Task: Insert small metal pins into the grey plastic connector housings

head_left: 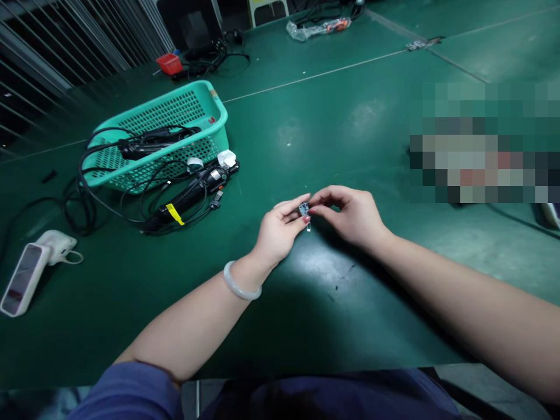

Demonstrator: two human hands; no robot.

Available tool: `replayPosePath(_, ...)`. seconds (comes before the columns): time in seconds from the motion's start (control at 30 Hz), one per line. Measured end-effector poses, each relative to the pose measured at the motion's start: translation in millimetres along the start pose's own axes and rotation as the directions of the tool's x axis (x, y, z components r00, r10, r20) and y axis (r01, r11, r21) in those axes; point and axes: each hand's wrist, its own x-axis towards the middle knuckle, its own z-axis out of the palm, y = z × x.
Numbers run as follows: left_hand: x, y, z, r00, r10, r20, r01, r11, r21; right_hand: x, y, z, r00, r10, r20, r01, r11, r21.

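Observation:
Over the green tabletop, my left hand point(275, 233) pinches a small grey part point(304, 208) between thumb and fingers. It looks like a little block with fine details, too small to name. A thin, light-coloured metal-looking piece point(308, 227) shows just below it, under my left thumb. My right hand point(350, 213) meets the block from the right, thumb and forefinger closed together at its edge. Whatever those right fingertips grip is too small to make out. A pale bangle point(240, 284) circles my left wrist.
A turquoise basket point(223, 125) with black corded devices stands at left, and a black corded tool point(192, 198) lies before it. Further left is a white device with a dark screen point(21, 280). A red bin point(170, 64) sits at the back; the right side is pixelated.

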Motion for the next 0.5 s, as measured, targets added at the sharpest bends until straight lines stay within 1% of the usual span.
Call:
replayPosePath(0.13, 0.0, -1.4, -2.2, 0.996, 0.092, -0.010, -0.091, 0.990, 0.110, -0.9, -1.5, -0.5, 1.000, 0.025, 0.011, -0.026, 0.996, 0.081)
replayPosePath(0.3, -2.4, 2.7, -1.1, 0.984, 0.175, -0.017, -0.165, 0.954, 0.251, -1.0, -2.6, -2.4, 0.997, 0.050, 0.057, -0.058, 0.985, 0.161)
replayPosePath(0.4, -5.0, 4.7, 0.3, 0.981, 0.192, -0.022, -0.180, 0.946, 0.269, -0.4, -2.2, -3.6, 0.992, 0.088, 0.086, -0.104, 0.972, 0.209)
replayPosePath(0.5, -7.5, 4.4, 1.2, 0.984, 0.175, -0.016, -0.165, 0.953, 0.253, 0.7, -1.6, -4.7, 0.981, 0.140, 0.132, -0.171, 0.948, 0.268)
